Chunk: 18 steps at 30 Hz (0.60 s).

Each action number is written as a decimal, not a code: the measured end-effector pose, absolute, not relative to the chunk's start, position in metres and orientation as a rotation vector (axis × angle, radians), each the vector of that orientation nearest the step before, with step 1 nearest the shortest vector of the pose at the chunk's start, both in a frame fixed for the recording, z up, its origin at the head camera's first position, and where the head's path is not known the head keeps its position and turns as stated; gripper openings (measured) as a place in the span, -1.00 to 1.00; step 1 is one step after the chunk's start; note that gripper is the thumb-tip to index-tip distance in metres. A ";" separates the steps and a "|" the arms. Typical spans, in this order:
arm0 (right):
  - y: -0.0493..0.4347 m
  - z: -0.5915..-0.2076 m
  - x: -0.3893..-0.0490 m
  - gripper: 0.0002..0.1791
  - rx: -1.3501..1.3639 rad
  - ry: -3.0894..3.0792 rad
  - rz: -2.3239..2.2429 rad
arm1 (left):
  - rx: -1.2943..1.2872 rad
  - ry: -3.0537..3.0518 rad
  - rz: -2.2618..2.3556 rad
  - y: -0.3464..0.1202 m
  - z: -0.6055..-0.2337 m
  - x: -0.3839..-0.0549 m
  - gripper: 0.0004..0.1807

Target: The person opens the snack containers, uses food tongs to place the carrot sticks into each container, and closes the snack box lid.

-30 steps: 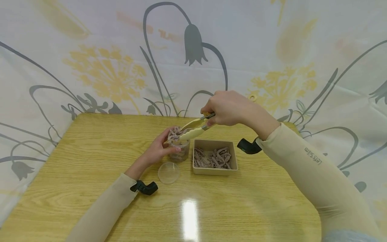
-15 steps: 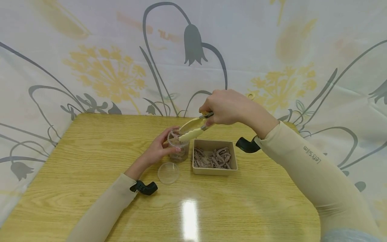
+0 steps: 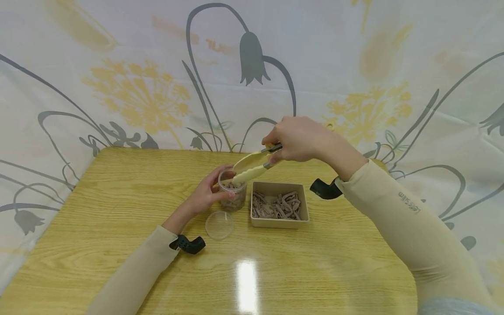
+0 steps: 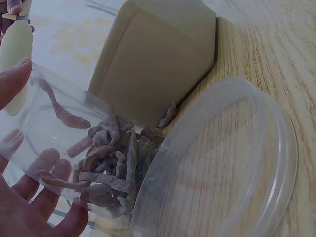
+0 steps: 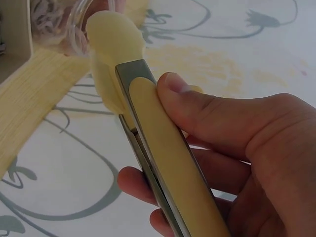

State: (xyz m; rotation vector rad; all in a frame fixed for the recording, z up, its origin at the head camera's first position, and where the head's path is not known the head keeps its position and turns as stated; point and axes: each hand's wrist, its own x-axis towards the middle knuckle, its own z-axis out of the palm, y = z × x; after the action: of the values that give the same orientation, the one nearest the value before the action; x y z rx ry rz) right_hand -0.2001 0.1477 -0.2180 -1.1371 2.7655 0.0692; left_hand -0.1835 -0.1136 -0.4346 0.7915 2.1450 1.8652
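Observation:
My left hand grips a clear plastic jar standing on the table, thumb on the near side and fingers behind. Greyish-brown strips fill the lower part of the jar, and one strip clings to its wall higher up. In my right hand is a pair of tongs with pale yellow tips and yellow handle grips. Parted and holding no strips, the tong tips hover at the jar's mouth. To the right of the jar, a beige rectangular box holds more strips.
A round clear lid lies on the wood-grain table in front of the jar. One loose strip is beside the box's base. A flower-printed cloth rises behind the table's back edge.
The bunch of strips at the tong tips has dropped into the jar. The tongs have parted and moved slightly right and up. My left hand has stayed on the jar.

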 end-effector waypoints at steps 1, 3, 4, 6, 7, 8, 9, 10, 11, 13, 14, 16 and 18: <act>0.150 -0.218 -0.201 -0.79 -1.139 2.770 0.050 | 0.795 2.145 1.864 -0.114 -0.435 -0.184 -0.23; 0.156 -0.218 -0.201 -0.79 -1.135 2.779 0.018 | 0.800 2.143 1.863 -0.114 -0.434 -0.184 -0.23; 0.159 -0.218 -0.201 -0.78 -1.127 2.787 0.002 | 0.800 2.143 1.862 -0.114 -0.434 -0.184 -0.23; 0.167 -0.218 -0.202 -0.82 -1.112 2.794 -0.028 | 0.804 2.139 1.865 -0.114 -0.434 -0.184 -0.23; 0.171 -0.218 -0.202 -0.81 -1.094 2.798 -0.049 | 0.807 2.135 1.868 -0.114 -0.434 -0.184 -0.23; 0.176 -0.218 -0.201 -0.80 -1.078 2.800 -0.070 | 0.809 2.130 1.871 -0.114 -0.434 -0.183 -0.23; 0.181 -0.218 -0.201 -0.76 -1.058 2.803 -0.093 | 0.808 2.130 1.871 -0.114 -0.434 -0.183 -0.23; 0.186 -0.218 -0.200 -0.68 -1.038 2.808 -0.111 | 0.809 2.131 1.870 -0.114 -0.434 -0.183 -0.23; 0.192 -0.218 -0.199 -0.62 -1.024 2.808 -0.129 | 0.811 2.129 1.870 -0.114 -0.434 -0.183 -0.23; 0.202 -0.219 -0.197 -0.47 -0.992 2.812 -0.154 | 0.815 2.125 1.872 -0.114 -0.435 -0.183 -0.23; 0.207 -0.220 -0.196 -0.46 -0.982 2.813 -0.158 | 0.816 2.125 1.871 -0.115 -0.435 -0.183 -0.23; 0.216 -0.221 -0.193 -0.45 -0.953 2.813 -0.161 | 0.821 2.123 1.872 -0.115 -0.436 -0.184 -0.23; 0.225 -0.222 -0.191 -0.45 -0.938 2.809 -0.163 | 0.827 2.119 1.875 -0.115 -0.437 -0.184 -0.23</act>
State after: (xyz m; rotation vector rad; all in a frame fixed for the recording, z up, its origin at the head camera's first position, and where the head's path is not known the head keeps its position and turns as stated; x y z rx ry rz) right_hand -0.1907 0.2249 -0.2221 -0.9378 2.8094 -0.1626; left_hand -0.1841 -0.1153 -0.4371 0.8271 2.1186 1.8752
